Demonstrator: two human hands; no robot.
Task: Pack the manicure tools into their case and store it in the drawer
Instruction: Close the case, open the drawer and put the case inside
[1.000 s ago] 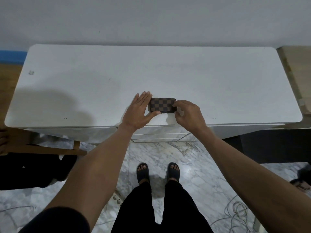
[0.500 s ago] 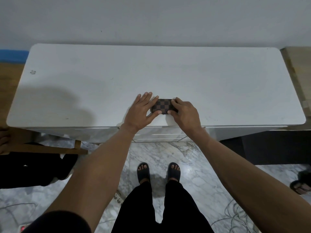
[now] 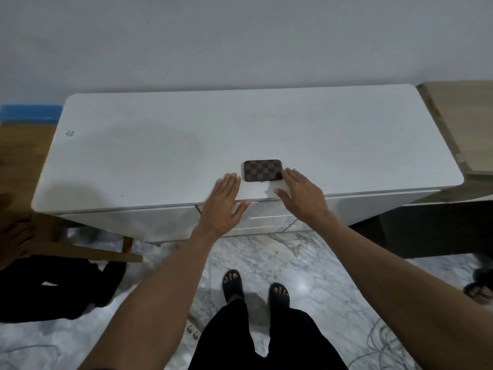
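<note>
A small brown checkered manicure case [image 3: 262, 170] lies closed and flat on the white cabinet top [image 3: 160, 145], near its front edge. My left hand [image 3: 225, 202] hovers with straight fingers just left of and below the case, apart from it. My right hand [image 3: 300, 194] is spread flat to the case's right; its fingertips reach the case's right end. Neither hand holds anything. Below the front edge, between my hands, is a white drawer front [image 3: 266, 217], closed.
A wooden surface [image 3: 458, 121] adjoins the cabinet on the right. At the left, a wooden chair frame [image 3: 80, 249] and another person's hand and dark clothing. A marble floor [image 3: 306, 263] with cables and a power strip lies under my sandalled feet.
Both hands have let go of the case and pulled back toward the cabinet's front edge with fingers straightened. The case stays flat on the top. The view has shifted back.
</note>
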